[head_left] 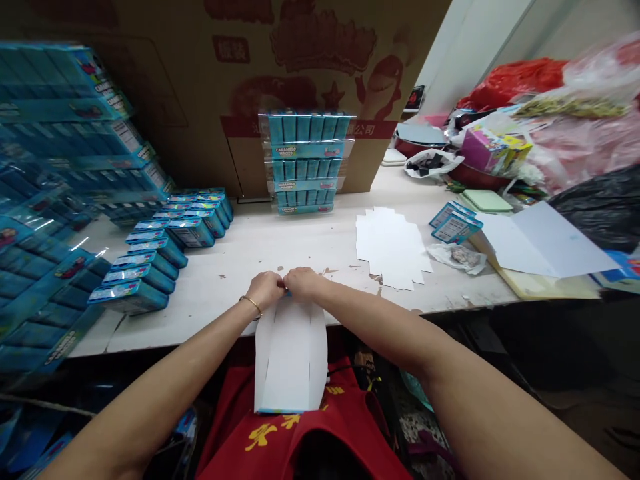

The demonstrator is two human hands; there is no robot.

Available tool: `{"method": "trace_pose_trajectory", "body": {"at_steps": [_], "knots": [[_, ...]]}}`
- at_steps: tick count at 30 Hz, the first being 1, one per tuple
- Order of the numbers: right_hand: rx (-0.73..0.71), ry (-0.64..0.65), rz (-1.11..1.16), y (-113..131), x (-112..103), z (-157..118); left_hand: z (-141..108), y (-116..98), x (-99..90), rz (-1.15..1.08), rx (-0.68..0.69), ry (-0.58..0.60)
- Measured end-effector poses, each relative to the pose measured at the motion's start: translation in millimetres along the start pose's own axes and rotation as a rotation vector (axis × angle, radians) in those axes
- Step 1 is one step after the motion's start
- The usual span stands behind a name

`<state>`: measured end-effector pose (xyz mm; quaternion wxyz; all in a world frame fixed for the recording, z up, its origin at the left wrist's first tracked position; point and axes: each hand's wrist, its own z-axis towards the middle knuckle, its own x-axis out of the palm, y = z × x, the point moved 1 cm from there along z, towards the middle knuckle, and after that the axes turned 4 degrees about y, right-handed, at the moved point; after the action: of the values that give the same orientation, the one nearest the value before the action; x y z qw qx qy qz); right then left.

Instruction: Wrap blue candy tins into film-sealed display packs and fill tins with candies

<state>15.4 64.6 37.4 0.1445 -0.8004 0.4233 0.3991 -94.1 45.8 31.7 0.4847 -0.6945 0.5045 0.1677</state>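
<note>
Big brown carton (190,67) with red print, upright on the far side of the white worktable (245,250). Table runs left to right, brown scraps on top. Left: tall stacks of blue packs (45,293) in clear film. Far right: heap of bags, incl. red bag (520,80) and black bag (605,207). Near center, below table edge: red apron (225,427), yellow characters.

White card blank (290,353), long, sides curving up, blue strip at near end; lies over the apron, far end at near table edge. Left hand (267,290) and right hand (301,283) close together, fingers pinching its far end; exact finger contact hidden.

Right: folded white sheet (555,240) on a yellowish piece. Three-tier blue display (306,163) stands in front of carton. White cutouts (390,247) lie flat, right of hands. Left of hands: small blue boxes (145,267) in rows. Two blue boxes (455,225) at right, crumpled wrapper (457,257) just nearer. Gold bracelet (251,306), left wrist.
</note>
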Motion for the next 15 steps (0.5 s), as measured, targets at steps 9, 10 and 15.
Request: {"method": "trace_pose_trajectory", "body": {"at_steps": [9,10,15], "knots": [[0.002,-0.006,0.008,4.7,3.3,-2.4,-14.7,6.0,2.0,-0.101,-0.067,-0.042],[0.017,-0.012,0.023,2.8,4.0,-4.3,-19.7,3.7,1.0,-0.108,-0.058,-0.042],[0.260,0.003,0.173,-39.6,9.4,-13.7,-89.0,-20.3,4.0,-0.029,0.321,-0.328]]}}
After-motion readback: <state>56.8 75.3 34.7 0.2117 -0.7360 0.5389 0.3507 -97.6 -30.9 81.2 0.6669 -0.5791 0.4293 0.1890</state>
